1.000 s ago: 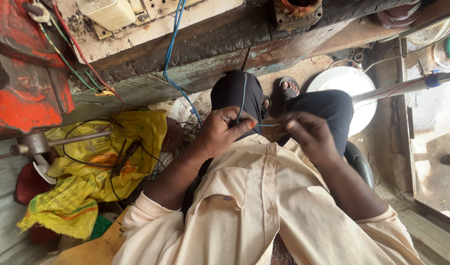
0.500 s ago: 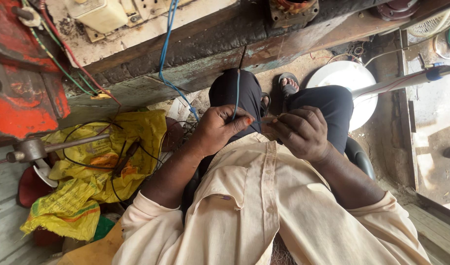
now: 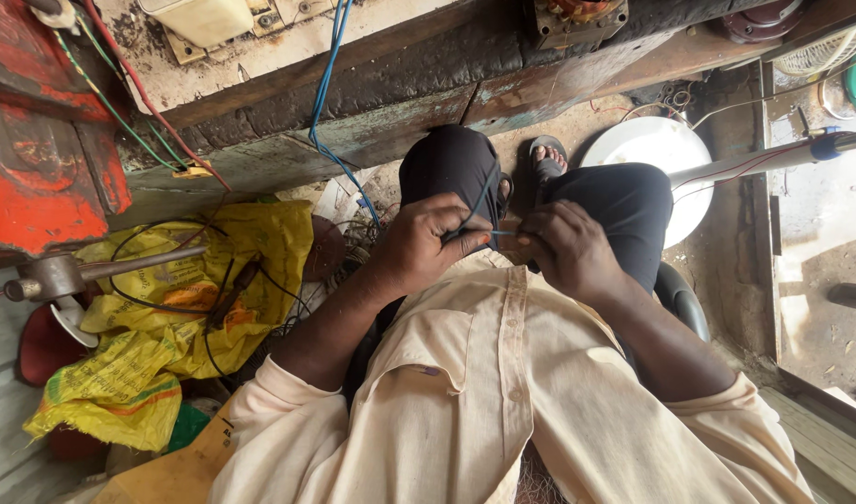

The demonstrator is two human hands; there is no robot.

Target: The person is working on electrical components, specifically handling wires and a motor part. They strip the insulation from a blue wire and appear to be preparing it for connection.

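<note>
My left hand point(image 3: 433, 243) and my right hand point(image 3: 566, 250) meet in front of my chest, above my knees in dark trousers point(image 3: 456, 163). Between them runs a thin bluish wire point(image 3: 503, 232); the fingers of both hands pinch it. A loop of the wire rises from my left hand over the left knee. I am seated and wear a cream shirt point(image 3: 503, 392).
A worn workbench edge point(image 3: 372, 93) runs across the top, with blue wires point(image 3: 323, 93) hanging down. A red machine point(image 3: 36, 140) stands at left. A yellow sack point(image 3: 167, 308) with black cable and a tool lies on the floor. A white round plate point(image 3: 666, 154) lies at right.
My hands have come closer together on the wire and shifted slightly toward my chest. The view has tilted a little.
</note>
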